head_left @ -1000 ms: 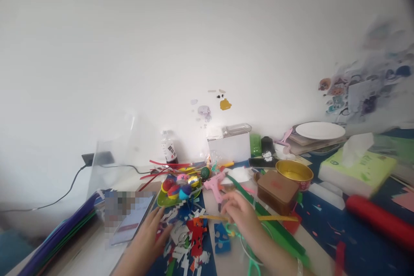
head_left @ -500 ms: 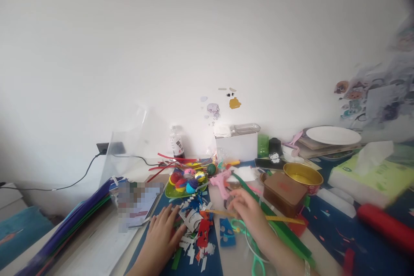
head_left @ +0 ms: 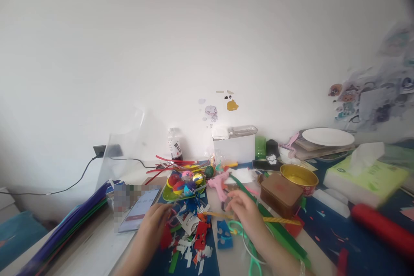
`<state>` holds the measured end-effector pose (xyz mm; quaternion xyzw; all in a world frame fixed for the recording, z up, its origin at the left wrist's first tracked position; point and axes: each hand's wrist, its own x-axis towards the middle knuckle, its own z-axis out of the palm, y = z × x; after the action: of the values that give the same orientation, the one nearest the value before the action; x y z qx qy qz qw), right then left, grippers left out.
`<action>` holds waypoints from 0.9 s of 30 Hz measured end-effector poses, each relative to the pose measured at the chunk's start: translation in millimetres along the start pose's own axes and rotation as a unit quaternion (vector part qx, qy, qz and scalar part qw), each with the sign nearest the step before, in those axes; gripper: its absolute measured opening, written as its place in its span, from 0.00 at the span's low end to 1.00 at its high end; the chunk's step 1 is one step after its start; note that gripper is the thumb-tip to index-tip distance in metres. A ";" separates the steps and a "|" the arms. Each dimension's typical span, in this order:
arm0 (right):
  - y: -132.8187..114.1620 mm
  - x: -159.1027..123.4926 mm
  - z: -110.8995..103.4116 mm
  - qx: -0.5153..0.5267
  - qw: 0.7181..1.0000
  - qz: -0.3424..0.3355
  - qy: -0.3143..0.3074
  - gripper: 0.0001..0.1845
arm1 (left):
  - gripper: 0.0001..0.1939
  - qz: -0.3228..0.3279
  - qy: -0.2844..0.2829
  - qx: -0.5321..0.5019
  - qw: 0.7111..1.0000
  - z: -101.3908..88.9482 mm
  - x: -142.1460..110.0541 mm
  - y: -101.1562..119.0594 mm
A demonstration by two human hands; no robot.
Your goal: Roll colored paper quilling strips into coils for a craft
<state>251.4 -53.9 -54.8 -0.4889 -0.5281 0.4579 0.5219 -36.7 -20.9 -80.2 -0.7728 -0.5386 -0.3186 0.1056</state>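
Note:
My left hand (head_left: 154, 219) is raised at the left edge of a heap of cut paper scraps (head_left: 190, 224). It is smeared by motion, with the fingers pointing right and downward; whether it holds anything cannot be made out. Just right of a pink glue gun (head_left: 219, 184) hovers my right hand (head_left: 243, 206), its fingers bent and a little apart. A yellow ribbed strip (head_left: 281, 220) runs behind or under this hand. Green-handled scissors (head_left: 255, 266) lie below the wrist, beside a blue piece with holes (head_left: 224, 234). Colourful balls (head_left: 178, 187) fill a green dish (head_left: 168, 194).
A phone (head_left: 139, 211) lies on the left near purple sheets (head_left: 64, 233). On the right are a brown box (head_left: 280, 190), a gold bowl (head_left: 299, 175), a tissue pack (head_left: 365, 177) and a red roll (head_left: 381, 228). A bottle (head_left: 175, 144) and white box (head_left: 234, 150) stand by the wall.
My left hand has lifted off the paper scraps and drawn in its spread fingers, uncovering a red piece. My right hand has barely moved. The view has shifted slightly.

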 end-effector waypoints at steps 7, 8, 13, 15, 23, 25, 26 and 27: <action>2.3 -0.7 0.8 -0.030 0.999 -0.023 -0.002 0.11 | 0.26 0.137 -0.100 0.037 0.985 -17.6 -15.6 51.7; 1.8 -1.1 0.8 -0.028 0.999 -0.024 0.000 0.11 | 0.31 0.177 -0.152 0.031 0.972 -18.9 -18.6 62.9; -3.3 -3.9 0.9 -0.024 0.999 -0.031 0.002 0.11 | 0.36 0.254 -0.242 0.021 0.936 -6.4 -15.6 90.2; -5.6 -5.2 0.9 -0.026 0.999 -0.024 0.004 0.11 | 0.32 0.237 -0.226 0.044 0.944 3.5 -7.5 85.8; -2.7 1.4 -5.4 -0.049 0.996 -0.069 0.035 0.12 | 0.31 0.250 -0.172 0.059 0.951 7.6 -7.7 94.6; -1.1 6.5 -9.2 -0.036 0.994 -0.080 0.061 0.11 | 0.32 0.321 -0.217 0.010 0.922 8.1 -17.0 107.7; -0.5 8.8 -11.2 -0.029 0.994 -0.079 0.074 0.11 | 0.32 0.339 -0.229 -0.010 0.912 10.0 -20.9 112.4; -0.2 10.9 -13.1 -0.023 0.993 -0.075 0.084 0.11 | 0.32 0.332 -0.221 -0.020 0.917 12.7 -23.7 114.8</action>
<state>264.7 -43.5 -53.0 -0.4967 -0.5276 0.3626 0.5861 66.3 -78.2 -83.7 -0.9599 -0.2541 -0.0972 0.0680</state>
